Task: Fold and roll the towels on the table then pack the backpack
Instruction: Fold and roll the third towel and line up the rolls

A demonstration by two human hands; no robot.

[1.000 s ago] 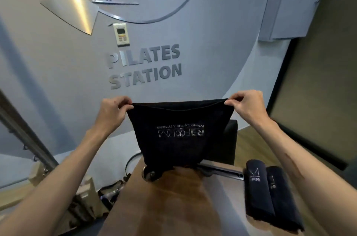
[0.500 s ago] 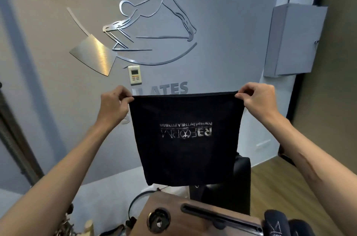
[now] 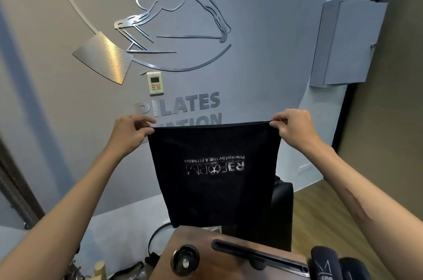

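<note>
A black towel [image 3: 215,188] with upside-down silver lettering hangs in the air in front of me, spread flat above the far end of the wooden table [image 3: 229,263]. My left hand [image 3: 130,130] pinches its upper left corner. My right hand [image 3: 295,126] pinches its upper right corner. The towel's lower edge hangs just above the table's far edge. Two rolled black towels [image 3: 327,266] lie at the table's right side, cut off by the frame's bottom. No backpack is in view.
A round grommet [image 3: 185,260] and a long dark slot [image 3: 258,254] are set in the table's far end. A black chair [image 3: 281,211] stands behind the table. The wall carries a metal logo, a small control panel [image 3: 155,82] and a grey cabinet [image 3: 345,41].
Both hands lifted the towel off the table and held it spread; my view tilted up, then slightly back down, and the towel's bottom edge came nearer the table.
</note>
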